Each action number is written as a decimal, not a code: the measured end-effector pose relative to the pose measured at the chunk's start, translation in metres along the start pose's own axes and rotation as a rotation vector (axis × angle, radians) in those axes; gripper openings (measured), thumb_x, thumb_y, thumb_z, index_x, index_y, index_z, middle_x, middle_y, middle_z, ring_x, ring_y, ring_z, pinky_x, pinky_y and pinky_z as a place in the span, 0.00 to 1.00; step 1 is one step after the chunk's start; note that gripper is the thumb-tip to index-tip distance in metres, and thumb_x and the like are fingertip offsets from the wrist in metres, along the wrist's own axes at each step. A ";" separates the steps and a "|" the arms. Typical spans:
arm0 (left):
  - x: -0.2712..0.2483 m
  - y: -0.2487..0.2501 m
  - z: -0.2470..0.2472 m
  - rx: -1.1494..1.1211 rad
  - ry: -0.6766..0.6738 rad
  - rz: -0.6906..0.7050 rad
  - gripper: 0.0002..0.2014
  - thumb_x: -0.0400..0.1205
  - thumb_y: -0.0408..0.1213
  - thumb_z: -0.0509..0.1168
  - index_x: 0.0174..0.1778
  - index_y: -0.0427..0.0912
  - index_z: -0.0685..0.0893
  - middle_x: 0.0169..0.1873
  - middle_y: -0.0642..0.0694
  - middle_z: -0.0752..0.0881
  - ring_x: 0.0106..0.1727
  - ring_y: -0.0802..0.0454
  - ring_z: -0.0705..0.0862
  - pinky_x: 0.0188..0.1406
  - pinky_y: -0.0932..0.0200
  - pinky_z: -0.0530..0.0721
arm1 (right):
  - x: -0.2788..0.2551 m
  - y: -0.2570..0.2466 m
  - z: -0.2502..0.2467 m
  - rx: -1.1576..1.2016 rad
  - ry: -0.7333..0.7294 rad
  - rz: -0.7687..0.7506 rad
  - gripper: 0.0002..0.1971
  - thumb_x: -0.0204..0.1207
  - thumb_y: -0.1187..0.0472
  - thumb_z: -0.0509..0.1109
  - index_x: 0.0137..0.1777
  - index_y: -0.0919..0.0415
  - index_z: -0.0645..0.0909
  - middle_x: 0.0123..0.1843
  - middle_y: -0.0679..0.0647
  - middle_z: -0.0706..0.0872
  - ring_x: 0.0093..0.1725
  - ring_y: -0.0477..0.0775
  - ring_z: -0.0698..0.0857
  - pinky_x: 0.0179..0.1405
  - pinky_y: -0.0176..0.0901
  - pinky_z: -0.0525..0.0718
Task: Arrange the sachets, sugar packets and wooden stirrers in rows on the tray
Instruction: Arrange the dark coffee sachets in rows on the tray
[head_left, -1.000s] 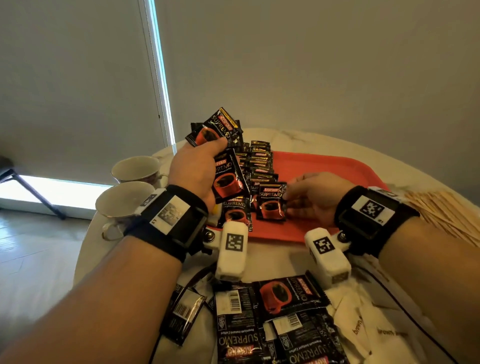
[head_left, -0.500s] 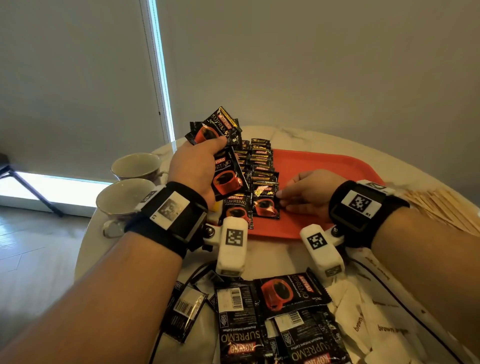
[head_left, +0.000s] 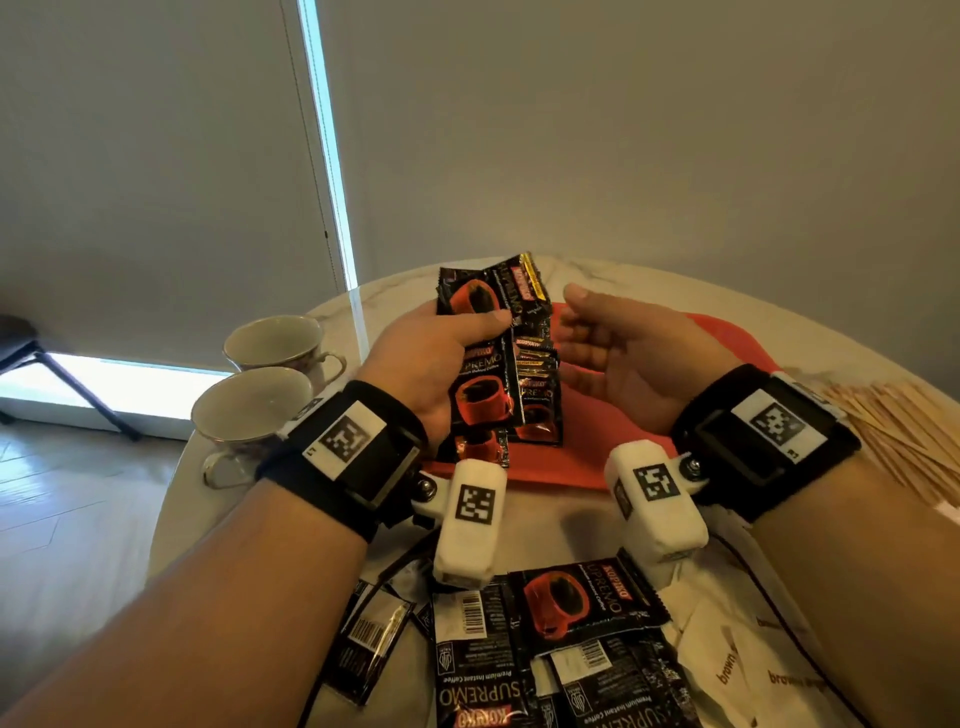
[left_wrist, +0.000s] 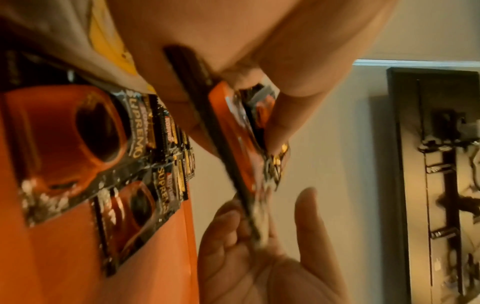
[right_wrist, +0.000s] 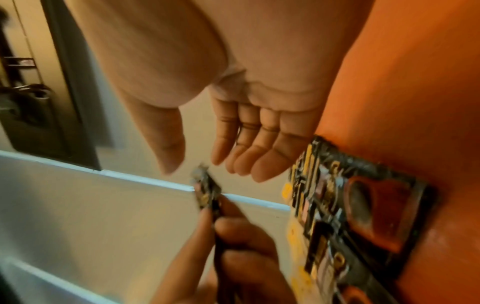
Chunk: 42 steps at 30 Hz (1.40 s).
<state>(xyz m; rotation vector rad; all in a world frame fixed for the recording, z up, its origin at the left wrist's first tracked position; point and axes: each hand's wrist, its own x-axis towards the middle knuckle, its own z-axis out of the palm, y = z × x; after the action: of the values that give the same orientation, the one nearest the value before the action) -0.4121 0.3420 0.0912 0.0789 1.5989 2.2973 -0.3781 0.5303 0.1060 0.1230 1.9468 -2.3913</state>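
Sachets (head_left: 485, 332) of black-and-red instant coffee sit in a small stack pinched in the left hand (head_left: 431, 358), thumb across the front and fingers behind, held above the near left part of the red tray (head_left: 727, 338). On the tray beneath, more sachets lie overlapping in a row (head_left: 537, 384) that runs away from the person; the left wrist view shows two such rows side by side on the orange-red surface. The right hand (head_left: 618, 353) is beside the held stack, palm turned toward it, thumb up and fingers loosely bent, holding nothing; in the right wrist view its fingers (right_wrist: 249, 156) are relaxed just short of the stack's edge. A loose heap of sachets (head_left: 561, 654) lies on the counter (head_left: 597, 270) near the person, some face down with barcodes showing, next to white sugar packets (head_left: 748, 665) printed "brown". Wooden stirrers (head_left: 904, 436) are piled at the right of the tray, and two teacups (head_left: 260, 410) stand to its left.
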 end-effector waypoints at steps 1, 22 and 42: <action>-0.001 -0.001 0.001 0.013 -0.056 -0.020 0.20 0.82 0.27 0.71 0.71 0.39 0.83 0.62 0.29 0.90 0.60 0.26 0.91 0.62 0.19 0.84 | -0.001 0.000 0.003 -0.019 -0.053 -0.030 0.16 0.69 0.52 0.79 0.52 0.60 0.85 0.44 0.53 0.88 0.41 0.50 0.87 0.41 0.43 0.85; -0.009 0.005 0.003 0.045 -0.023 0.196 0.11 0.83 0.28 0.72 0.61 0.38 0.86 0.54 0.31 0.93 0.54 0.29 0.93 0.54 0.23 0.90 | 0.004 -0.006 0.011 -0.038 0.088 -0.182 0.08 0.80 0.58 0.76 0.40 0.57 0.85 0.37 0.51 0.88 0.32 0.49 0.84 0.26 0.41 0.82; -0.009 0.002 0.008 0.003 0.113 0.265 0.11 0.84 0.35 0.74 0.60 0.37 0.87 0.48 0.36 0.94 0.45 0.36 0.95 0.44 0.34 0.94 | 0.001 -0.003 0.017 0.142 0.080 -0.163 0.04 0.82 0.70 0.71 0.53 0.64 0.83 0.45 0.59 0.91 0.42 0.52 0.90 0.39 0.45 0.92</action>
<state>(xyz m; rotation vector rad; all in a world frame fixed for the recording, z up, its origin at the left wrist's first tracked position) -0.4022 0.3465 0.0970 0.1741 1.7394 2.5384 -0.3802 0.5148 0.1122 0.0685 1.8862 -2.6686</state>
